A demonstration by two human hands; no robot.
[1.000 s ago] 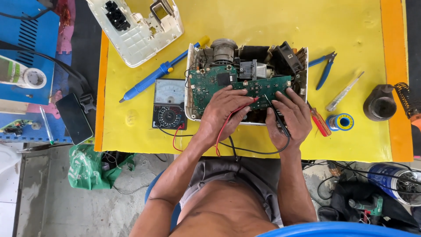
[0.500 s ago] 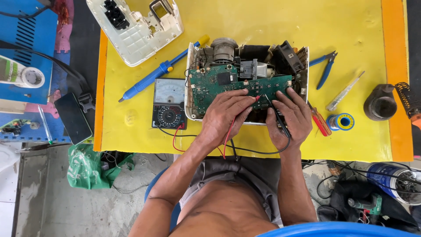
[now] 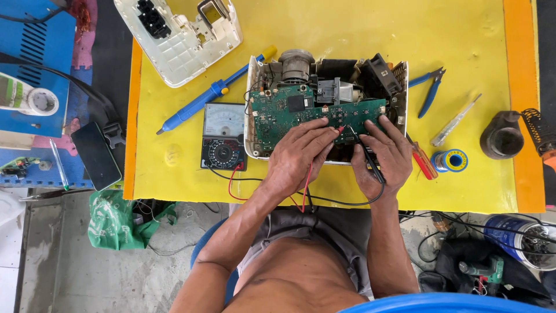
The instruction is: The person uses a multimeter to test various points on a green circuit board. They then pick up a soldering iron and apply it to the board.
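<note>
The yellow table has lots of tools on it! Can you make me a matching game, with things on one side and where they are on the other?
Things:
1. meter
2. pliers
3. solder spool
4. left hand

Places:
A. holding the red probe
B. left of the circuit board
C. beside the red-handled screwdriver
D. right of the opened device

Pairs: 1-B, 2-D, 3-C, 4-A

yellow table (image 3: 347, 35), grey concrete floor (image 3: 75, 278)

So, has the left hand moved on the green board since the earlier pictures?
No. The left hand rests at the same place on the green circuit board, beside the meter.
</note>
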